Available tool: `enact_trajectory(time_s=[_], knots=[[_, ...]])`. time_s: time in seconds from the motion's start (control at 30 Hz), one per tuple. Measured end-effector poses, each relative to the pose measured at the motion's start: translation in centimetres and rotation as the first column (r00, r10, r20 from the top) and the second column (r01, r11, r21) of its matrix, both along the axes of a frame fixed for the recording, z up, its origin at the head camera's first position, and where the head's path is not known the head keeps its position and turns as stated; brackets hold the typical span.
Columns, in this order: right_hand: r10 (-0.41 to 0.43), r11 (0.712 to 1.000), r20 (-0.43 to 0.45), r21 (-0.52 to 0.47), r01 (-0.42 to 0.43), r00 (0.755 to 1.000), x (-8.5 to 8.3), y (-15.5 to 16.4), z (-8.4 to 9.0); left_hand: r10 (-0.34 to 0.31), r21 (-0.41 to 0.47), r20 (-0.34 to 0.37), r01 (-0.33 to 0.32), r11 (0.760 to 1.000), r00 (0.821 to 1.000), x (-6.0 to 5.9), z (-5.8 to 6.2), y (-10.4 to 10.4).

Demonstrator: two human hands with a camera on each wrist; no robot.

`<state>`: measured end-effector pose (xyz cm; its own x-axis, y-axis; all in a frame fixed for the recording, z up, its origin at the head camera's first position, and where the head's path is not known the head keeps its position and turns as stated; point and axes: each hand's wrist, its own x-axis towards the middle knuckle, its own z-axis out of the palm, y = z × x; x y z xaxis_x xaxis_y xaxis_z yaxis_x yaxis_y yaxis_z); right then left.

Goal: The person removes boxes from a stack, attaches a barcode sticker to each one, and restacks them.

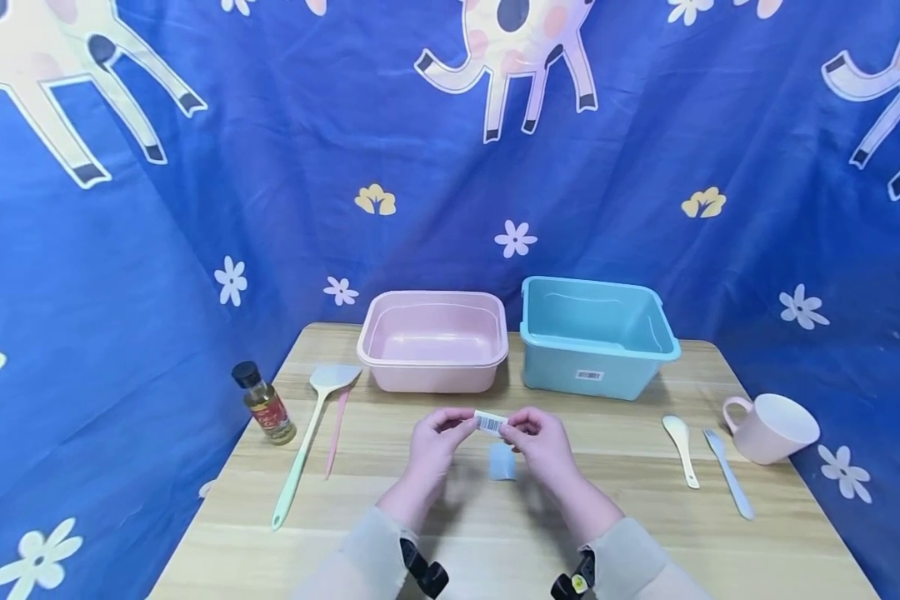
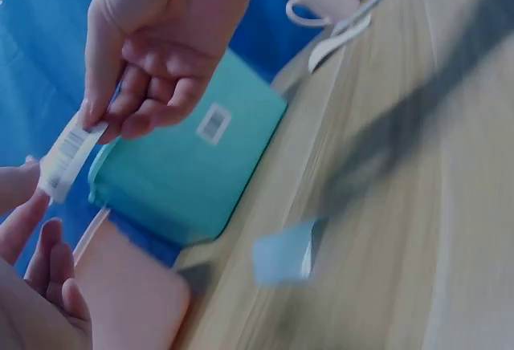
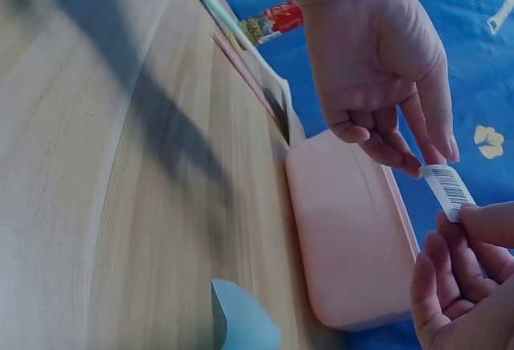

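A small white barcode label (image 1: 491,422) is held up between both hands above the table. Its left end is pinched by the thumb and fingers of my left hand (image 1: 437,446), and its right end by my right hand (image 1: 543,442). The printed bars face me. In the right wrist view the label (image 3: 448,191) stretches from one set of fingertips to the other. Below the hands, a small pale blue piece of sheet (image 1: 502,462) lies on the wood, with one edge lifted in the left wrist view.
Behind the hands stand a pink basin (image 1: 432,377) and a blue bin (image 1: 592,379) with a barcode sticker. To the left are a bottle (image 1: 266,404), a spatula (image 1: 307,442) and a thin pink stick (image 1: 337,433). A spoon (image 1: 681,450), fork (image 1: 729,475) and mug (image 1: 772,429) lie right.
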<state>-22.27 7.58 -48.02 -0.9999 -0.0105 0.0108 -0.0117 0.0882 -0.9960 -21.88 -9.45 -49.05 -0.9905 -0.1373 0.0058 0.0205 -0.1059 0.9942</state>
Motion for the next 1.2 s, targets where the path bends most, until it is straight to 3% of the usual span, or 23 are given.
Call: enact_trajectory(time_s=[0.17,0.27,0.43,0.67,0.9,1.2], knots=[[0.019,0.999,0.009,0.026,-0.019,1.0,-0.6,-1.1,-0.5,-0.024,-0.114,-0.008,0.023,0.993,1.0,-0.2,0.5,-1.5],[0.02,0.998,0.014,0.054,-0.021,1.0,-1.3,-1.8,-0.8,-0.012,-0.2,-0.036,0.004,0.98,0.999,-0.6,0.4,-2.2],[0.026,0.992,0.027,0.119,-0.029,0.999,-2.7,-3.7,-1.4,0.024,-0.284,-0.07,-0.043,0.958,0.997,-1.7,-1.2,-3.5],[-0.01,0.975,0.024,0.222,0.004,1.0,-5.0,-6.7,-2.5,0.091,-0.389,-0.116,-0.129,0.912,0.989,-4.3,-3.3,-5.1],[-0.115,0.97,0.019,0.219,0.108,0.993,-6.8,-9.0,-4.4,0.208,-0.418,-0.063,-0.215,0.883,0.976,-6.3,-4.5,-5.6],[-0.124,0.98,0.015,0.156,0.12,0.992,-7.4,-12.1,-4.9,0.277,-0.475,-0.065,-0.274,0.837,0.959,-7.7,-5.1,-7.0]])
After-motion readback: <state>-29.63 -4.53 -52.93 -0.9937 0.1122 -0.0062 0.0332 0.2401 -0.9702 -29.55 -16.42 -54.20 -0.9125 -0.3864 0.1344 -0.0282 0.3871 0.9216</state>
